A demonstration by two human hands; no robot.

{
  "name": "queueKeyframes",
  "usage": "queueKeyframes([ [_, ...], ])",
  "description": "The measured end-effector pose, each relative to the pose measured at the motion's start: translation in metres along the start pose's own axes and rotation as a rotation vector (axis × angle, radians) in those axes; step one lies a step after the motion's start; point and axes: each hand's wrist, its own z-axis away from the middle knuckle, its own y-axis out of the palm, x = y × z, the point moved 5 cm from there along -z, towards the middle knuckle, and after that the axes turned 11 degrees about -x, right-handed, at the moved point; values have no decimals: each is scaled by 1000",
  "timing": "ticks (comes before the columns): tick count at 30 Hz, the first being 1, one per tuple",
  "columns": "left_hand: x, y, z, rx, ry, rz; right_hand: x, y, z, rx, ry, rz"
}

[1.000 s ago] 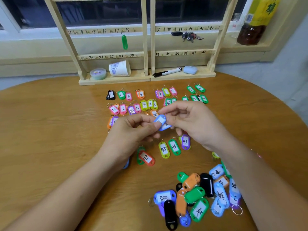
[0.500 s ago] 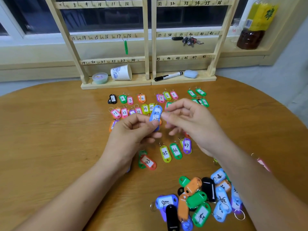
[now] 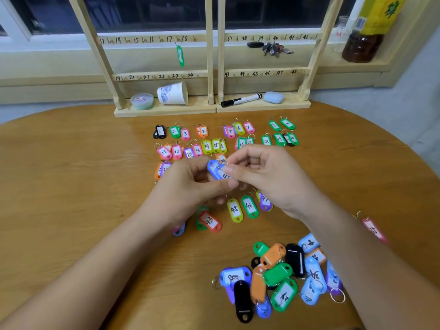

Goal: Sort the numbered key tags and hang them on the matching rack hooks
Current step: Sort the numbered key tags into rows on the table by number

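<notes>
Both hands (image 3: pixel 228 179) pinch blue tags (image 3: pixel 217 170) — white labels, numbers unreadable.

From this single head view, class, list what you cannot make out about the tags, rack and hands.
1. Blue tags, pinched by left hand and right hand: number half covered by right fingertips.
2. Rack: upper rows cut off by the top edge.
3. Tag under left wrist: number hidden by the arm.
4. Pile: several tags face down or overlapped.
5. Pink tag: blurred beside the right forearm.

L hand (image 3: pixel 188 186) & R hand (image 3: pixel 266 177) both pinch blue tag (image 3: pixel 215 170).
</notes>
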Motion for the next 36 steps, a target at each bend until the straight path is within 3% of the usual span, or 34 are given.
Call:
queueKeyframes([
  [9, -9, -10, -3, 2, 20, -107, 7, -8, 3, 45, 42, -34],
  [15, -7, -22, -8, -80, 64, -90, 19, -27, 3, -14, 50, 18],
  [23, -8, -27, -6, -96, 66, -50, -16, -11, 22, 31, 162, 307],
  [32, 0, -23, -6, -80, 0, -36, -22, -9, 23, -42, 109, 491],
  [36, 4, -21, -6, -73, -9, -53, -8, -9, 21, -56, 33, 309],
])
